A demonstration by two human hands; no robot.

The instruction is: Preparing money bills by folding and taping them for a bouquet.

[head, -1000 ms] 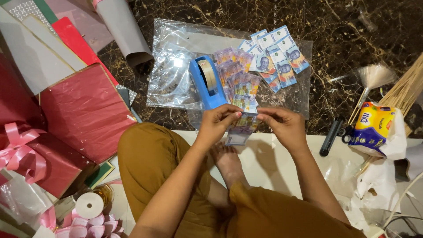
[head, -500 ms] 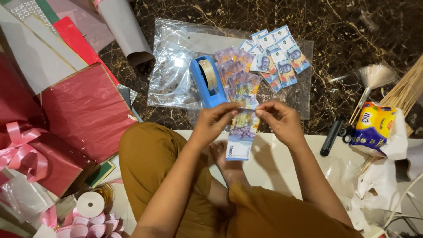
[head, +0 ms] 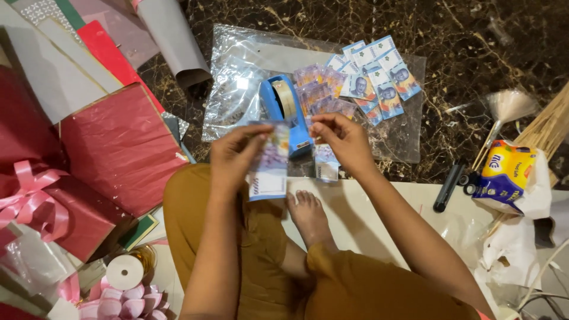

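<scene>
Glossy clear plastic sheet (head: 237, 77) on polished dark marble floor (head: 474, 35); paper banknotes (head: 379, 77).

Two hands show: the left hand (head: 234, 155) pinches one banknote (head: 269, 163), the right hand (head: 344, 139) pinches another banknote (head: 326, 166). One blue tape dispenser (head: 284, 112) lies on one clear plastic sheet (head: 237, 77). Two fanned groups of notes lie there: purple notes (head: 320, 95) and blue notes (head: 379, 74), overlapping too much to count exactly. One white tape roll (head: 124, 271), one pink ribbon bow (head: 26, 198), one black marker (head: 448, 186).
</scene>
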